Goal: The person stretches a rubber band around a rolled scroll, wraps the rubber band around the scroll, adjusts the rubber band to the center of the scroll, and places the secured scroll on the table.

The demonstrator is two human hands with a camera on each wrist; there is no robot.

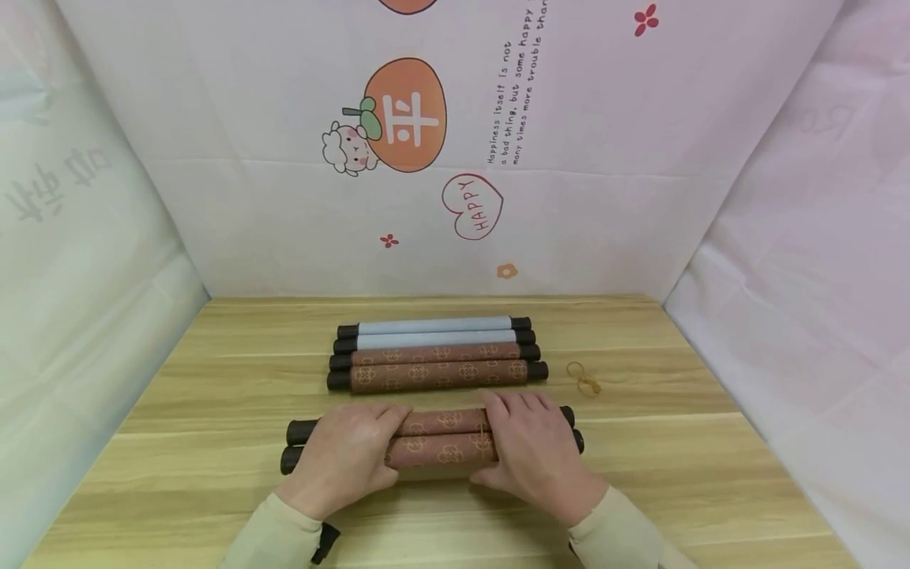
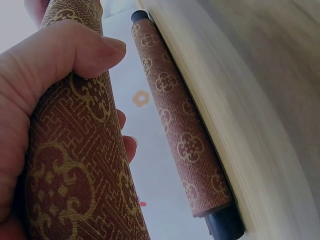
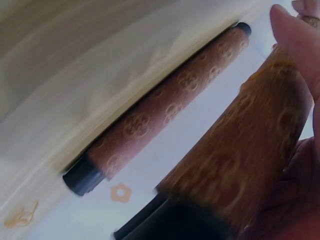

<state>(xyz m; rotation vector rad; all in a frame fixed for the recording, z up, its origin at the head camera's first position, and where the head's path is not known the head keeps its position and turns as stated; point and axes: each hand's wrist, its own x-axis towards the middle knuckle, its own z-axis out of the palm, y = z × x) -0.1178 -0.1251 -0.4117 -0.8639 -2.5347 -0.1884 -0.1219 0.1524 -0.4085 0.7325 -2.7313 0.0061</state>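
Two brown scrolls with gold patterns and black rod ends lie side by side before me, a rear scroll (image 1: 444, 422) and a front scroll (image 1: 437, 452). My left hand (image 1: 350, 450) grips them left of the middle, its thumb across the patterned cloth (image 2: 85, 145) in the left wrist view. Right of the middle, my right hand (image 1: 535, 450) holds the same pair with curled fingers. A thin yellow rubber band (image 3: 265, 74) crosses the held roll near the right hand in the right wrist view. The hands hide parts of both scrolls.
Behind them lies a row of several scrolls: two with pale blue cloth (image 1: 434, 325) at the back, two brown patterned ones (image 1: 441, 376) in front. Loose yellow rubber bands (image 1: 588, 384) lie on the wooden table (image 1: 213, 379) at right. White printed cloth (image 1: 284, 229) walls the table.
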